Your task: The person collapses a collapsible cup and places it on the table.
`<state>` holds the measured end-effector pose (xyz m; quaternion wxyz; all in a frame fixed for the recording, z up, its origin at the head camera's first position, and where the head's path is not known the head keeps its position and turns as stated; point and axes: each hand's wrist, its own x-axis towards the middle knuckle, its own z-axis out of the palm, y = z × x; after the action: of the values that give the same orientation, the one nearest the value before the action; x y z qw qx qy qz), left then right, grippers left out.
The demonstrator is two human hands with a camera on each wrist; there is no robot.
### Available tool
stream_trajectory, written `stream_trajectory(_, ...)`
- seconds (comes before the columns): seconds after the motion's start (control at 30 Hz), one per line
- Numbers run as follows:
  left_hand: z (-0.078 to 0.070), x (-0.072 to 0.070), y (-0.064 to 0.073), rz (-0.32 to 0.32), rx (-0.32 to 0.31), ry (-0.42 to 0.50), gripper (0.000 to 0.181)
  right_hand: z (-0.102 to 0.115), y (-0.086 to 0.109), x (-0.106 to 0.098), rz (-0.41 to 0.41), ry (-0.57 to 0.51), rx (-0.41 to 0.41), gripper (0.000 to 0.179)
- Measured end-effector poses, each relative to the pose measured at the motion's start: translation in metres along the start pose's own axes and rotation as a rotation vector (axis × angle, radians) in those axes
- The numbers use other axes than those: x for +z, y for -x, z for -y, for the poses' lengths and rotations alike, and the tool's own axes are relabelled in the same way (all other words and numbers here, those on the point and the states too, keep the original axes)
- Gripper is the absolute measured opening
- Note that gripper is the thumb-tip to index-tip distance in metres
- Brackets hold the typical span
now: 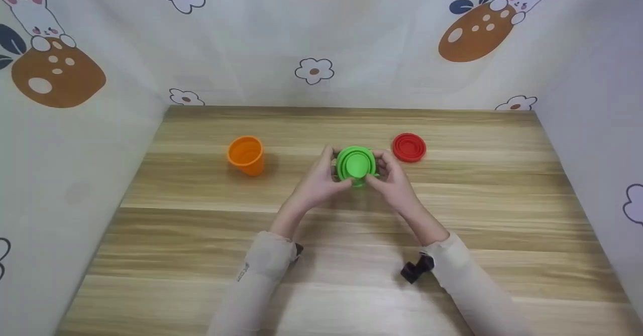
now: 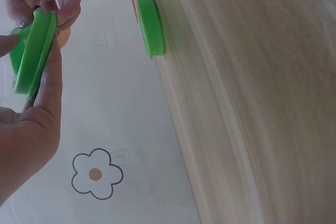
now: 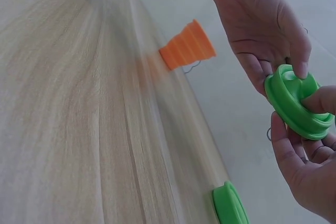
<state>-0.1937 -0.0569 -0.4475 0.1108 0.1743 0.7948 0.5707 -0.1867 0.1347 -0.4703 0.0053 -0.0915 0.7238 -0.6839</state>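
A green collapsible cup [image 1: 357, 164], its rings folded down to a shallow disc, is held above the table between both hands. My left hand [image 1: 320, 179] grips its left side, fingers round the outer rim and thumb at the near edge. Opposite it, my right hand [image 1: 394, 179] grips the right side, its thumb also at the near edge. In the right wrist view the thumbs press on the middle of the held cup [image 3: 296, 100]. A second flat green piece [image 2: 151, 26] lies on the table below, mostly hidden in the head view behind the held cup.
An orange collapsible cup [image 1: 246, 155], extended and tapered, stands on the table to the left. A flattened red collapsible cup [image 1: 409, 147] lies to the right of the hands. Printed cloth walls [image 1: 371, 39] enclose the wooden table [image 1: 201, 235] at the back and sides.
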Motion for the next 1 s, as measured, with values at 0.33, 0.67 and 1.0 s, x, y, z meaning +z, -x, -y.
stream_trajectory(0.33, 0.0005, -0.0001, -0.0019, -0.042, -0.020, -0.048, 0.050, 0.0010, 0.0005, 0.0019, 0.025, -0.027, 0.011, 0.043)
stream_trajectory(0.67, -0.0025, 0.0021, -0.0030, -0.088, -0.045, -0.146, 0.053, -0.0008, 0.0033, 0.0015, 0.086, -0.032, -0.010, 0.050)
stream_trajectory(1.0, -0.0048, 0.0006, 0.0007, -0.057, -0.044, -0.101, 0.049, 0.0013, 0.0022, 0.0036, 0.057, -0.007, 0.005, 0.049)
